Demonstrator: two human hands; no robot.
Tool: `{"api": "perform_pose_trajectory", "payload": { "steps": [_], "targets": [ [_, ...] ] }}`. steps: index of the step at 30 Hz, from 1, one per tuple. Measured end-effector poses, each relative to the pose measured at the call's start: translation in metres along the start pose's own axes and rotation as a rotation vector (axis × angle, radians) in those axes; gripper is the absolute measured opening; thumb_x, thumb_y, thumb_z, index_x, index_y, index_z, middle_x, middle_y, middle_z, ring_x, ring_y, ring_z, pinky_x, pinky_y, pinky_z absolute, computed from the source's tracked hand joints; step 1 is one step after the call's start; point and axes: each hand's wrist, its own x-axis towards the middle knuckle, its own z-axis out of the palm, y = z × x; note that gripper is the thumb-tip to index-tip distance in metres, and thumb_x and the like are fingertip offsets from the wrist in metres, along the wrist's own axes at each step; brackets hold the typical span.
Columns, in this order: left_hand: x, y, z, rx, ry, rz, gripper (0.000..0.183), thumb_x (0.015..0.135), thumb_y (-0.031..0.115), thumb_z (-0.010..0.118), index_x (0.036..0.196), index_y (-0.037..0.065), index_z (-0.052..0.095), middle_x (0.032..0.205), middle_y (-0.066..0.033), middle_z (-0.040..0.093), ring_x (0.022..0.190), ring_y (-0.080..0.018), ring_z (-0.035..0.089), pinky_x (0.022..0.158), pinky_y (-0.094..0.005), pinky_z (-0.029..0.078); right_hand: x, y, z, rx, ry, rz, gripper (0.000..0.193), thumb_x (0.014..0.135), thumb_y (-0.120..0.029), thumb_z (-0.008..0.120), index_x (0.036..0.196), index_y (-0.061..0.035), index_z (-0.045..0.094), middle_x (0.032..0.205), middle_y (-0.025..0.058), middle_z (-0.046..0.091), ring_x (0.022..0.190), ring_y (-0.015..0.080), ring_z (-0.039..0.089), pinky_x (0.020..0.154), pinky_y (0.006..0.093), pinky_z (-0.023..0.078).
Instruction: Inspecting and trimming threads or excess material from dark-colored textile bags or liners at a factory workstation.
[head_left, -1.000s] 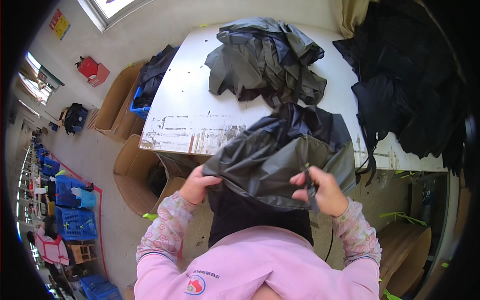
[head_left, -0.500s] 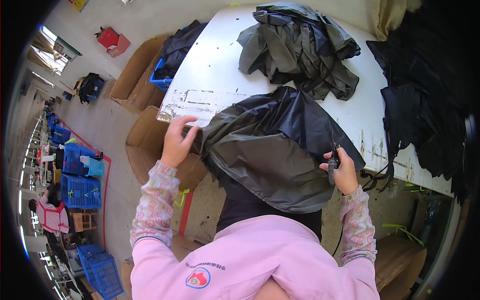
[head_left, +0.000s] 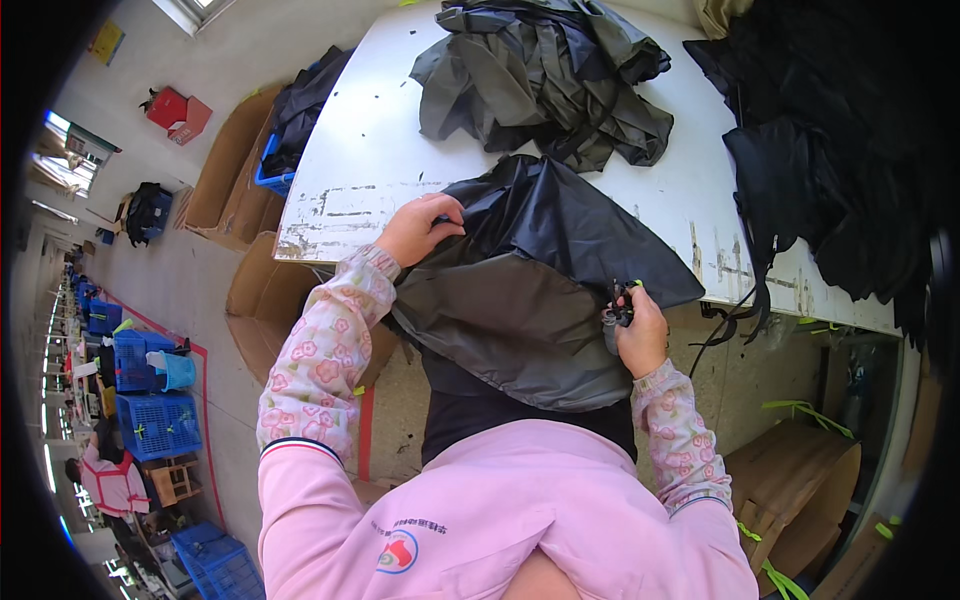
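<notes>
A large piece of thin dark grey-and-black fabric (head_left: 500, 310) drapes over the near edge of the white table and down onto my lap. My left hand (head_left: 420, 230) is at its upper left edge, with thumb and fingers closed together on the black cloth. My right hand (head_left: 642, 335) is wrapped round small dark scissors (head_left: 615, 312) at the cloth's right side, the blades pointing away from me. Whether the blades touch the cloth I cannot tell. Beyond lies a crumpled heap of similar fabric (head_left: 540, 90).
The white table (head_left: 370, 150) has scuffed edges and small dark scraps. Black fabric with straps (head_left: 820, 180) piles at its right end. Cardboard boxes (head_left: 250, 290) and a blue basket (head_left: 275, 170) stand left. Another box (head_left: 800, 480) sits below right. A person (head_left: 110, 480) is far left.
My left hand, open before, has moved right and away from me and closed on the cloth. My right hand with the scissors has shifted slightly left. The whole view has shifted.
</notes>
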Motion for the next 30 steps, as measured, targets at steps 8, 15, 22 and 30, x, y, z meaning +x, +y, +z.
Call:
{"api": "perform_pose_trajectory", "payload": {
  "steps": [8,15,22,30],
  "targets": [
    [-0.038,0.013,-0.070,-0.663,0.339,-0.232,0.006,0.094,0.006,0.057,0.094,0.008,0.052,0.074,0.0081,0.045,0.068,-0.0001,0.040,0.062,-0.0156,0.033,0.024,-0.009,-0.103,0.386,-0.305,0.102,0.022,0.078,0.000,0.072,0.088,-0.0048,0.053,0.077,-0.0007,0.058,0.070,0.0066,0.053,0.064,0.0233,0.044],
    [-0.037,0.039,-0.059,-0.891,-0.036,-0.392,0.016,0.091,0.010,0.062,0.103,0.006,0.052,0.082,0.0069,0.050,0.075,-0.0005,0.045,0.068,-0.0164,0.037,0.048,-0.006,-0.160,0.316,-0.379,0.154,0.022,0.076,0.003,0.070,0.086,-0.0039,0.052,0.077,-0.0001,0.057,0.071,0.0066,0.050,0.066,0.0225,0.043],
    [-0.045,0.037,-0.037,-0.812,-0.432,-0.372,0.028,0.081,0.002,0.073,0.104,0.005,0.057,0.080,0.0071,0.054,0.076,-0.0016,0.050,0.069,-0.0185,0.042,0.044,0.031,-0.146,0.218,-0.349,0.208,0.022,0.075,-0.001,0.071,0.088,-0.0022,0.053,0.077,0.0026,0.059,0.073,0.0106,0.056,0.066,0.0272,0.046],
    [-0.049,0.044,-0.029,-1.007,-0.245,-0.466,0.022,0.080,-0.005,0.070,0.094,0.006,0.056,0.091,0.0045,0.056,0.082,-0.0020,0.054,0.074,-0.0178,0.046,0.060,-0.045,-0.114,-0.193,-0.219,-0.250,0.045,0.061,-0.023,0.086,0.088,-0.0029,0.056,0.072,0.0100,0.058,0.067,0.0290,0.057,0.062,0.0372,0.044]
  ]
}}
